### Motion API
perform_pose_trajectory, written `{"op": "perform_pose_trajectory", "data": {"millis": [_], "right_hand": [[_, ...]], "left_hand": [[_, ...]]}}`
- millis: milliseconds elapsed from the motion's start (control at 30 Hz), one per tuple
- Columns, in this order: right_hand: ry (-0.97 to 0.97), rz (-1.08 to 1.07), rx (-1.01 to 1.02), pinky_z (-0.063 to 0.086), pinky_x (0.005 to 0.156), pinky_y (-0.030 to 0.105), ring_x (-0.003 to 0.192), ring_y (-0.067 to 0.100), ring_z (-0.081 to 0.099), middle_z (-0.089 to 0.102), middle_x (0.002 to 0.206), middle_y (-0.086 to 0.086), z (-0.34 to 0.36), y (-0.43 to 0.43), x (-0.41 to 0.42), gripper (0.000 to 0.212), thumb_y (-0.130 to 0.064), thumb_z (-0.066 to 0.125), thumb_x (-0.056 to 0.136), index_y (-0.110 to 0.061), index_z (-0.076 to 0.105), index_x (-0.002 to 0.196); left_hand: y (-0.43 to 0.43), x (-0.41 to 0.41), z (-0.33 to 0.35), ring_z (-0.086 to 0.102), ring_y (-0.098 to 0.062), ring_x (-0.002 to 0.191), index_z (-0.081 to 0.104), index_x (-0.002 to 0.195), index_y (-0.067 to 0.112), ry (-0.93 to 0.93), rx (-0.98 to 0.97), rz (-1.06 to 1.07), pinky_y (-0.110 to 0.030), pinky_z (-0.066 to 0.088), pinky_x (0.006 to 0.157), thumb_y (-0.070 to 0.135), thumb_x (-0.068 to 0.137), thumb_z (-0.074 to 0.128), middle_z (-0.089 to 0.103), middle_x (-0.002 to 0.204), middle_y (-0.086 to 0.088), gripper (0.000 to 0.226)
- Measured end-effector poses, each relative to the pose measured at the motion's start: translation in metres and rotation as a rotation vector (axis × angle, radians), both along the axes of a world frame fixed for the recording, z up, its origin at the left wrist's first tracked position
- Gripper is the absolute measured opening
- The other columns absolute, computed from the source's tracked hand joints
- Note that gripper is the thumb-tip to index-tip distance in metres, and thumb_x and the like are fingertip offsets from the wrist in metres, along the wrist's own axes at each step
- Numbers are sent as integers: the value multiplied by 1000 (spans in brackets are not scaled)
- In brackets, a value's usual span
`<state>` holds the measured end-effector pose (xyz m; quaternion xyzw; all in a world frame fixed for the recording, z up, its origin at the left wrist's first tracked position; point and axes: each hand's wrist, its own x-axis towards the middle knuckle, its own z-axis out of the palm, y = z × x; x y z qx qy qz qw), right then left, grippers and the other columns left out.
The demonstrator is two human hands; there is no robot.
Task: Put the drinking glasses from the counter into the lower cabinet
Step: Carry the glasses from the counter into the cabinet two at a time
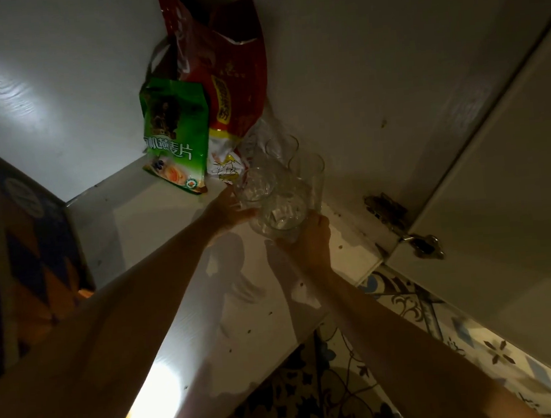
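I look into a dim white cabinet with a tilted view. Several clear drinking glasses stand clustered on the cabinet floor [182, 300] near its right wall. My right hand [307, 242] grips the nearest glass [279, 213] from its base side. My left hand [226, 213] touches the side of a second glass [255, 184] just left of it, fingers wrapped partly around it. Two more glasses [309, 167] stand behind, against the wall.
A green food bag [176, 134] and a taller red bag [221, 66] lean at the back of the cabinet, just behind the glasses. The open door [496, 156] with its metal hinge [402, 224] is at right. Patterned floor tiles [349, 385] lie below.
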<state>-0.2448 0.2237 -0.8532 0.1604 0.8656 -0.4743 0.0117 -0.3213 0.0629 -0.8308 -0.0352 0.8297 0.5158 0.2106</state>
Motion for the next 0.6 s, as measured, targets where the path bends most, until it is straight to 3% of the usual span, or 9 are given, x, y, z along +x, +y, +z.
{"op": "perform_pose_trajectory", "data": {"millis": [167, 433, 600], "right_hand": [[-161, 159, 219, 40, 98, 35, 124, 33, 37, 38, 135, 17, 0, 23, 1, 68, -27, 68, 80, -3, 37, 135], [-250, 288, 478, 36, 104, 36, 128, 34, 36, 40, 136, 19, 14, 58, 18, 56, -32, 54, 91, 1, 38, 134], [-284, 305, 447, 30, 108, 42, 130, 32, 34, 38, 140, 14, 28, 68, 83, 55, -31, 48, 91, -5, 35, 138]], "left_hand": [[4, 25, -1, 53, -32, 121, 40, 137, 7, 49, -392, 57, -40, 43, 99, 19, 83, 65, 55, 133, -20, 61], [24, 76, -1, 45, -26, 130, 43, 136, 11, 12, -536, -38, -36, 37, 105, 21, 87, 60, 47, 142, -13, 54], [34, 133, 33, 40, -28, 133, 34, 141, 14, -117, -660, -227, -35, 34, 107, 29, 91, 53, 40, 147, -12, 56]]}}
